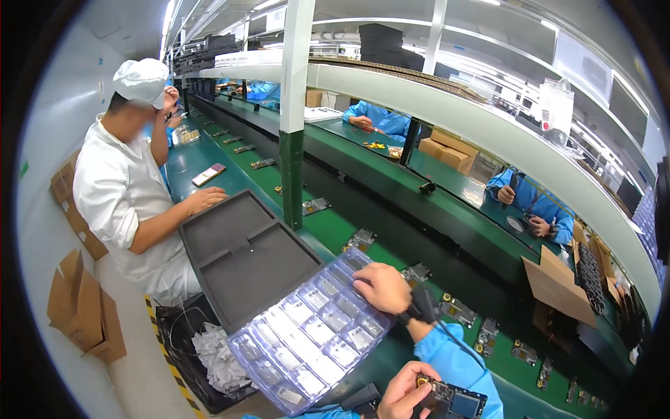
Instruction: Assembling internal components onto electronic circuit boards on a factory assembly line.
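My left hand (403, 392) comes in at the lower edge and grips a dark circuit board (457, 401) with a bluish-grey square and a gold round part. Reaching across, my right hand (384, 288) has its fingers curled down at the right side of a clear plastic compartment tray (259, 383). Its fingertips are partly hidden, and I cannot see what is between them. Small pale flat parts sit in many of the compartments. A black strap (423, 304) with a cord circles the right wrist. Beyond the clear tray lies a black divided tray (234, 283).
Circuit boards (458, 309) line the green conveyor (436, 288). A green-and-white post (292, 140) rises beside it. A co-worker in white (125, 188) touches the black tray. A phone (209, 174) lies on the bench. Below stands a black bin (183, 349) of scraps; cartons (87, 307) stand left.
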{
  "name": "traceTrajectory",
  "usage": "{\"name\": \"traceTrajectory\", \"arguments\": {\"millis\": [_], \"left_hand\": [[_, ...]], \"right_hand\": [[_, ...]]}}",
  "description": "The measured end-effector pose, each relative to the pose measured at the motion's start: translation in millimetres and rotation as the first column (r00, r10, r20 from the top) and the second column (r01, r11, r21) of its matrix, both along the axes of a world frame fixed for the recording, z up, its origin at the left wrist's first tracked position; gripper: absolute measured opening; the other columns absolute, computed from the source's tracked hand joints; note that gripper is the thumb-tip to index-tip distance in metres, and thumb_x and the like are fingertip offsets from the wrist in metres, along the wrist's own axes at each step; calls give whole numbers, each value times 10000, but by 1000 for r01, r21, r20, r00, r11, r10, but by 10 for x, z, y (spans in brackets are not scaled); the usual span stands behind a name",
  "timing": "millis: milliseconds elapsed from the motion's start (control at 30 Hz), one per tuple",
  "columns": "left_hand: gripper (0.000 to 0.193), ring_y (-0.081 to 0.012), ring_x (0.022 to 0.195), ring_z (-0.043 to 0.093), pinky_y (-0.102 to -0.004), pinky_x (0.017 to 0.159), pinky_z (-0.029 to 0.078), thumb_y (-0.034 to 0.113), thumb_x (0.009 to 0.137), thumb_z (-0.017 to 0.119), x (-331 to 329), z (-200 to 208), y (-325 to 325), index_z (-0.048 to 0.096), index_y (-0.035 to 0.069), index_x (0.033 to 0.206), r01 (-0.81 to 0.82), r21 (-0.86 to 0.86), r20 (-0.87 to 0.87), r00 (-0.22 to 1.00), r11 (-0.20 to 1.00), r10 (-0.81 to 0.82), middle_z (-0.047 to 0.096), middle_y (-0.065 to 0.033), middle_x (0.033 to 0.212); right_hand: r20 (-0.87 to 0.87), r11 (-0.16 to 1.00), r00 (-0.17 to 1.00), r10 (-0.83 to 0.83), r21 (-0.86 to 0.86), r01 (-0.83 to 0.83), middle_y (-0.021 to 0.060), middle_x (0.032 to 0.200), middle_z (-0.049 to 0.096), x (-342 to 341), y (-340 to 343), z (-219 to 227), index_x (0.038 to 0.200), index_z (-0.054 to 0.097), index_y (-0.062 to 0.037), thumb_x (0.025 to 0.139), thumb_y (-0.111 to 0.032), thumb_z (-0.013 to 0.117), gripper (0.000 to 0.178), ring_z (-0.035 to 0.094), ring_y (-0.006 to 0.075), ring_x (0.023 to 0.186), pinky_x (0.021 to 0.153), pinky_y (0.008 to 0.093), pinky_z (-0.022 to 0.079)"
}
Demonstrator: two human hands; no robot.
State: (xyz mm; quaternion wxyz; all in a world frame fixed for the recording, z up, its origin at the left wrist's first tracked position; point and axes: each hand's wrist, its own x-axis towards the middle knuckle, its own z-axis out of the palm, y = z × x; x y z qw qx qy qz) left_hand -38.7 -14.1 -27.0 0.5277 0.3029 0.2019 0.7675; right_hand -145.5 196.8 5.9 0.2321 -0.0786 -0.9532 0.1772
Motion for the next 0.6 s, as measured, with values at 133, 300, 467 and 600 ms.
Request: {"name": "traceTrajectory", "arguments": {"millis": [133, 300, 467, 600], "left_hand": [[176, -151, 470, 529, -253, 415, 410, 149, 1045, 520, 5, 94, 90, 466, 28, 1161, -42, 17, 91, 995, 999, 40, 616, -130, 817], [189, -153, 448, 519, -256, 408, 397, 153, 1046, 510, -35, 79, 30, 479, 2, 1156, -142, 0, 101, 985, 990, 142, 627, -143, 803], [188, -159, 561, 559, -288, 532, 491, 113, 986, 627, 11, 67, 51, 576, 22, 1143, -54, -29, 146, 988, 998, 57, 606, -93, 828], [245, -127, 717, 602, -237, 525, 487, 66, 1057, 480, -35, -268, 76, 419, 9, 1287, -43, 119, 72, 997, 992, 35, 587, -145, 1134]], "right_hand": [[83, 902, 900, -427, 108, 418, 193, 1007, 721, -296, 207, -169, 1004, 776, -51, 845, -214, 746, 229, 692, 378, 954, 853, 443, 561], [157, 880, 869, -469, -3, 475, 189, 957, 742, -612, 107, -116, 832, 783, -77, 714, -228, 848, 203, 717, 357, 931, 837, 461, 569], [163, 839, 825, -540, 182, 513, 159, 921, 753, -572, 248, -239, 855, 782, -89, 696, -191, 860, 205, 729, 349, 904, 820, 452, 573], [213, 905, 894, -394, -82, 418, 128, 919, 765, -609, -16, 12, 919, 774, -91, 674, -150, 881, 273, 739, 322, 920, 814, 422, 577]]}}
